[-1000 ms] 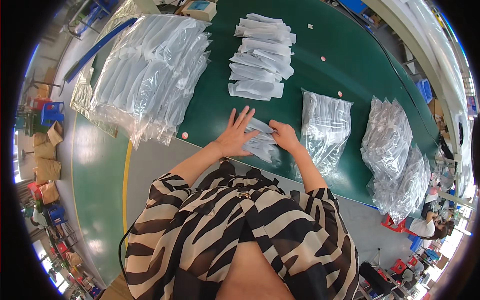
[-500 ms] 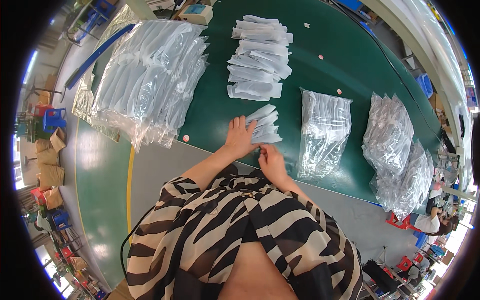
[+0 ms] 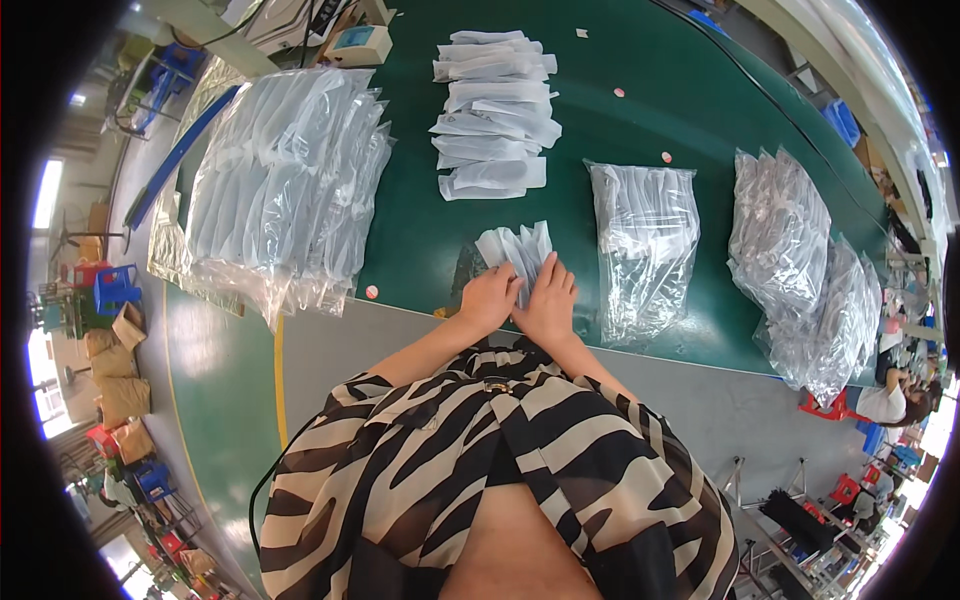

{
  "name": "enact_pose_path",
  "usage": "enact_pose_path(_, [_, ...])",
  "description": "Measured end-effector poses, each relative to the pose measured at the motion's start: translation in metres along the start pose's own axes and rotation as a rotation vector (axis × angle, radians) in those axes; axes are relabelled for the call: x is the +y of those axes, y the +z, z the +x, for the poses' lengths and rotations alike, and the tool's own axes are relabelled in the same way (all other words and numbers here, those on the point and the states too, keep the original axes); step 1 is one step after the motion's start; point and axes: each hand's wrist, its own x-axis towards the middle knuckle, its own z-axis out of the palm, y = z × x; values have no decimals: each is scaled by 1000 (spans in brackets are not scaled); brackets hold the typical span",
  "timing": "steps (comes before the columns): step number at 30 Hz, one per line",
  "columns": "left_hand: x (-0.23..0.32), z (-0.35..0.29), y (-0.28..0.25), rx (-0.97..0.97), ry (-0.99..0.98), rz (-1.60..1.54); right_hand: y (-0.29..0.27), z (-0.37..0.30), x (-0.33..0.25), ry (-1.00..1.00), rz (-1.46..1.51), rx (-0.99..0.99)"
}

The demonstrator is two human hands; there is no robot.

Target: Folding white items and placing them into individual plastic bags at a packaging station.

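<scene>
A small bundle of white translucent packets (image 3: 518, 250) stands fanned between my hands near the front edge of the green table (image 3: 410, 235). My left hand (image 3: 490, 298) is closed on its lower left side, the fingers curled in. Along its right side lies my right hand (image 3: 548, 303), fingers pressed together against the packets. What is inside the packets cannot be made out. Beyond the bundle is a row of similar white packets (image 3: 495, 120), overlapping one another. To the right lies a clear plastic bag (image 3: 647, 250) filled with packets.
A large pile of bagged packets (image 3: 285, 180) covers the table's left part, beside a blue strip (image 3: 180, 155). More filled clear bags (image 3: 780, 225) lie at the right. A small device with a display (image 3: 358, 45) stands at the far left; a black cable (image 3: 760, 90) crosses the far right.
The bundle has turned from lying sideways to pointing away from me. My left hand has moved down to its lower end, and my right hand has come up along its right side.
</scene>
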Motion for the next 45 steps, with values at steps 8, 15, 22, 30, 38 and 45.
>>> enact_pose_path(8, [-1, 27, -31, 162, 270, 27, 0, 11, 6, -50, -89, 101])
enact_pose_path(15, [12, 106, -29, 199, 812, -38, 5, 27, 23, -151, -46, 78])
enact_pose_path(22, [-15, 144, 14, 33, 668, -262, -6, 45, 29, -115, -70, 104])
enact_pose_path(30, [-19, 139, 11, 222, 156, -484, -17, 45, 49, -188, -17, 150])
enact_pose_path(38, [-16, 147, -7, -40, 218, -7, -17, 26, 46, -194, -6, 145])
enact_pose_path(45, [-38, 147, -15, -302, -178, -807, -15, 24, 43, -201, -7, 122])
